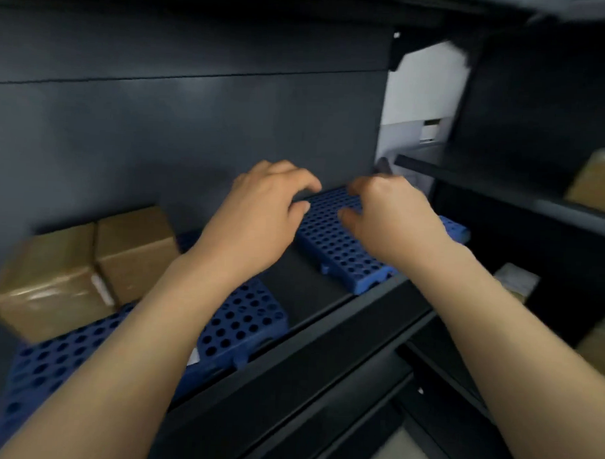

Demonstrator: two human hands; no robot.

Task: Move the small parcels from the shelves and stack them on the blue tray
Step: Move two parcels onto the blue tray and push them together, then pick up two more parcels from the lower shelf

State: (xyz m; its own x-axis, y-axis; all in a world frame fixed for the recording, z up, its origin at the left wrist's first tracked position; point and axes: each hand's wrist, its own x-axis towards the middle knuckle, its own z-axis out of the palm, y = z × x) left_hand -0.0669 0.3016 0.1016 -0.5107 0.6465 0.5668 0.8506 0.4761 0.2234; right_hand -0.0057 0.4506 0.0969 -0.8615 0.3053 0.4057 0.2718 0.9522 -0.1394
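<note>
Left hand, right hand - fingers loosely bent, holding nothing, just above a blue tray. Left of the left hand, two brown parcels already on another blue tray. Right of the right hand, more parcels on the shelves - still to move.

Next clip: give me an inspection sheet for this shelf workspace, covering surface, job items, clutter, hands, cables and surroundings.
Surface: dark shelf carrying two blue perforated plastic trays, a left tray and a right tray.
Job's things: two brown taped cardboard parcels side by side on the left tray; right tray bare where visible; more brown parcels on the right-hand shelves.
Clutter: pale blurred item on a right-hand shelf, unclear what.
Hands: left hand and right hand over the right tray, fingers loosely curled, holding nothing; contact cannot be told.
Cables: nothing seen.
Surroundings: dark back panel; white wall beyond it.
</note>
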